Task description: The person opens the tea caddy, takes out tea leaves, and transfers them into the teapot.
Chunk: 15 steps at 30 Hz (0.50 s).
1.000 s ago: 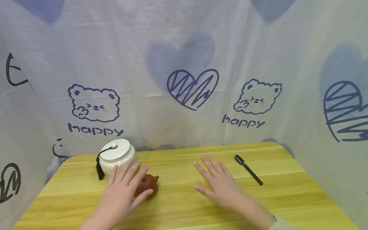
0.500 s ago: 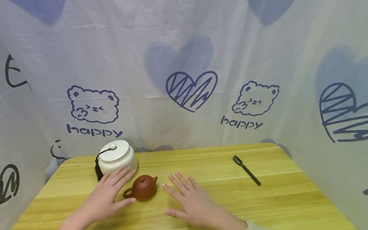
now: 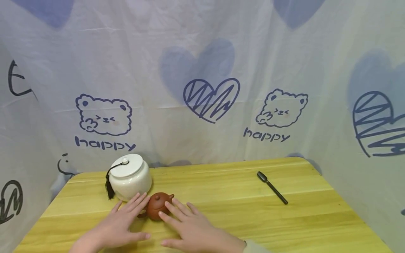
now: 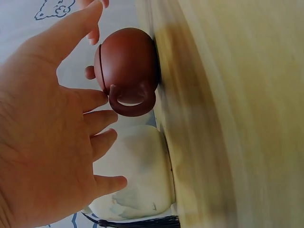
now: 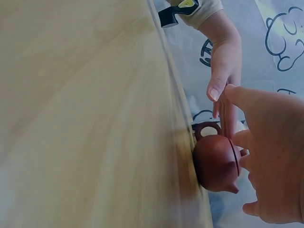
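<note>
A small reddish-brown clay teapot (image 3: 155, 208) stands upright on the wooden table, its lid on. My left hand (image 3: 117, 225) is at its handle side with the fingers extended. From the spout side my right hand (image 3: 197, 230) reaches toward it, fingers spread and nearly straight. Both hands' fingertips overlap the teapot's edges in the head view; whether they touch it I cannot tell. In the left wrist view the handle of the teapot (image 4: 128, 61) faces me, beyond the fingers. A white lidded jar (image 3: 131, 184) with a black tassel stands just behind the left hand.
A dark scoop-like tool (image 3: 272, 188) with a long thin handle lies on the right side of the table (image 3: 303, 225). A printed cloth (image 3: 202, 147) hangs behind the table and along its sides.
My right hand has moved left across the table to the teapot. The left hand has drawn back, then shifted toward the teapot's handle. Teapot, jar and dark tool stay in place.
</note>
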Each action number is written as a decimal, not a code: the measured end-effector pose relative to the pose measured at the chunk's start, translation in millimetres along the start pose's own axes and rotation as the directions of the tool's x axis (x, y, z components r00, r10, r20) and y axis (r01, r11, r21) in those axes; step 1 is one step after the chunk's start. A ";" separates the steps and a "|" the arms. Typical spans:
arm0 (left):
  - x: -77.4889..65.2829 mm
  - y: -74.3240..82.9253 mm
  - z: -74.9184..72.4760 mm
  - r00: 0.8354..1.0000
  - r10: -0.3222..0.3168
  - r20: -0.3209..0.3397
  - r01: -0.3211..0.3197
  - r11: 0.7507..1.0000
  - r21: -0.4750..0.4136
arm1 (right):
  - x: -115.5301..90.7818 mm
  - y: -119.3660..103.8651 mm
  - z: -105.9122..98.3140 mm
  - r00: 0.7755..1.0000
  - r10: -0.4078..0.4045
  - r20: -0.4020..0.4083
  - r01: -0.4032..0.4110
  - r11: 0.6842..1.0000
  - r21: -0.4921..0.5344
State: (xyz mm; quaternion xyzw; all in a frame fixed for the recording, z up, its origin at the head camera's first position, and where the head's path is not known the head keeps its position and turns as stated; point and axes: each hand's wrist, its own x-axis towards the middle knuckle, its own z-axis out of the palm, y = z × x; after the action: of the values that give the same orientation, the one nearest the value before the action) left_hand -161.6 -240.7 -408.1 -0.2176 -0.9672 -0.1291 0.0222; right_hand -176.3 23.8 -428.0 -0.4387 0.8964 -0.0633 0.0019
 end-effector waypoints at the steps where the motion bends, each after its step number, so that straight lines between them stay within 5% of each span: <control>1: -0.1 -0.2 0.0 1.000 -0.003 0.010 0.003 1.000 -0.006 | 1.5 -0.9 0.5 1.000 0.003 0.007 -0.003 1.000 0.004; 15: -0.8 2.6 -4.2 0.996 0.003 0.087 0.004 0.997 -0.080 | 3.5 -1.4 -1.5 0.997 0.025 0.077 -0.033 0.994 0.100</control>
State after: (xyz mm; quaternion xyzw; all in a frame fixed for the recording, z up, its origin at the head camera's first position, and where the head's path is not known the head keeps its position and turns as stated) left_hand -159.8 -239.9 -403.5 -0.2235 -0.9613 -0.1583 -0.0289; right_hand -177.5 20.3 -426.1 -0.4271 0.8976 -0.0918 0.0588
